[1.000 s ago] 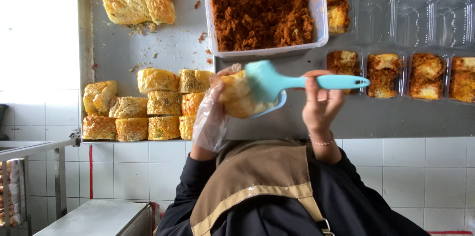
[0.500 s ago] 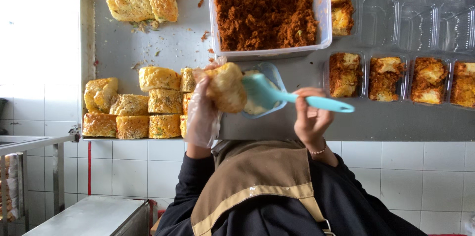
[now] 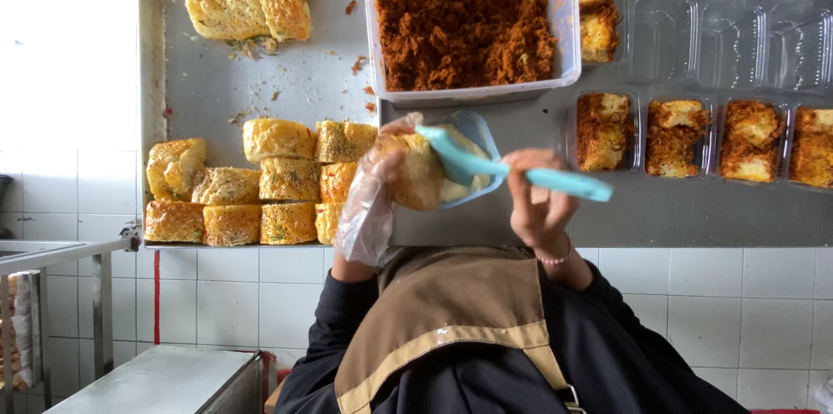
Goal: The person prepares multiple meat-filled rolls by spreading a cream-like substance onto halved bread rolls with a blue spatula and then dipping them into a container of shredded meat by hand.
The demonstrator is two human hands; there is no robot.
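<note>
One golden bread piece (image 3: 415,173), crusty, gripped in bagged L hand (image 3: 375,197); R hand (image 3: 540,206) fingers clamp teal silicone spatula (image 3: 503,169).

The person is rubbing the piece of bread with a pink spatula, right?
Not quite. The spatula is light blue, not pink. The head view shows the right hand holding it against the piece of bread, which the left hand, in a clear plastic glove, holds.
</note>
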